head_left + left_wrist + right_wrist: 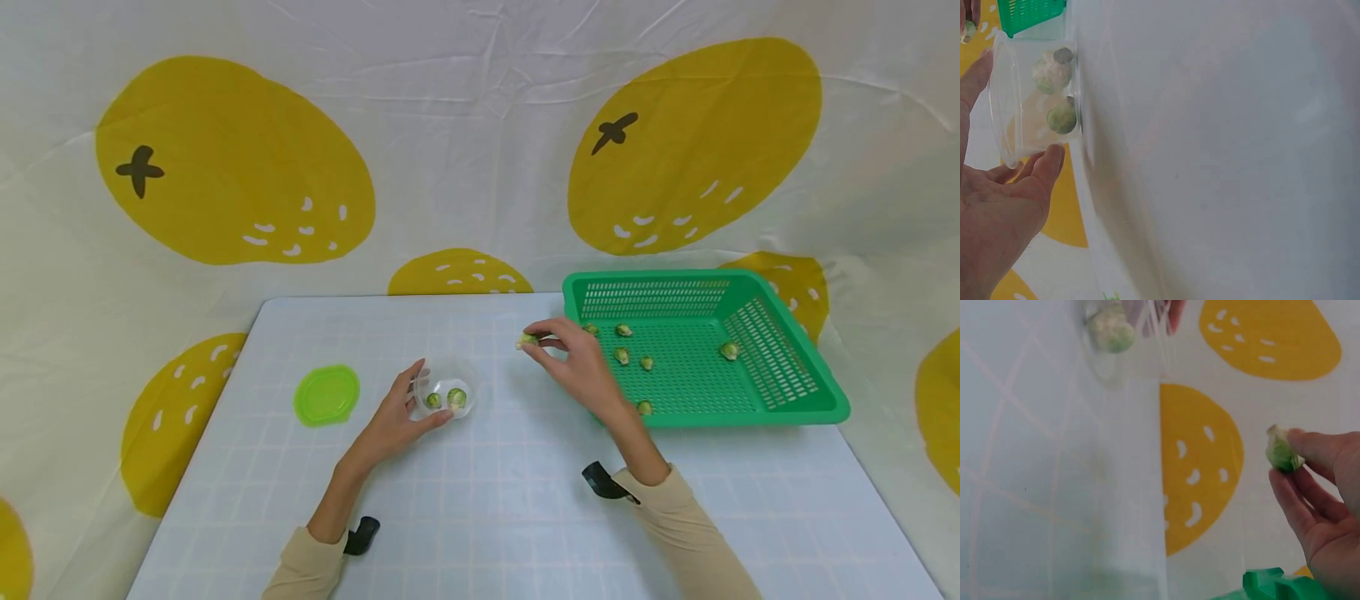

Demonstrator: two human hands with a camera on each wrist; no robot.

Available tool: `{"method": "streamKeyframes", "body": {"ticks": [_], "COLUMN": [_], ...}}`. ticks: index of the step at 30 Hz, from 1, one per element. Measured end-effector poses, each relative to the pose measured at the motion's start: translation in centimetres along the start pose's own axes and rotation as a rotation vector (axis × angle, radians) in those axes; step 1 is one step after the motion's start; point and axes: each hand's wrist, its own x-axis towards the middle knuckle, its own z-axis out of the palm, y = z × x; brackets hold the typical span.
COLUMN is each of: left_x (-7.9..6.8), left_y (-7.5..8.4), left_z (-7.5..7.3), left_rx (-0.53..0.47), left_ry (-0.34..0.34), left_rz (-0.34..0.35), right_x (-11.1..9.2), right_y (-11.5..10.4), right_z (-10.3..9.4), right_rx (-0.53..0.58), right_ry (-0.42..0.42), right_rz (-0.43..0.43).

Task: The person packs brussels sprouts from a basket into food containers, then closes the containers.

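Note:
My left hand [393,419] holds a clear round plastic tub [471,390] from its left side, thumb in front and fingers behind. Brussels sprouts [456,398] lie on the tub's bottom; the left wrist view shows them through its wall [1022,125]. Between thumb and fingertips, my right hand [576,360] pinches another Brussels sprout [1281,450], raised over the table between the tub and a green basket. That green plastic basket [795,400] has several more sprouts [729,351] spread on its floor, mostly toward its left side.
A bright green round lid [327,395] lies flat left of the tub. Everything stands on a white table [480,517] with a faint grid pattern. Behind the table hangs a pale cloth [480,167] with big yellow fruit shapes.

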Motion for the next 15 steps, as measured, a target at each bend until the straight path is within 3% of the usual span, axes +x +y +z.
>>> {"method": "streamKeyframes", "body": {"ticks": [15], "left_x": [0.0], "left_y": [0.0], "left_z": [0.1], "left_rx": [0.008], "left_ry": [0.009], "left_rz": [-0.003], "right_x": [0.7], "right_y": [-0.5], "right_z": [3.4], "right_rx": [0.041], "right_ry": [-0.062], "right_rz": [-0.035]}}
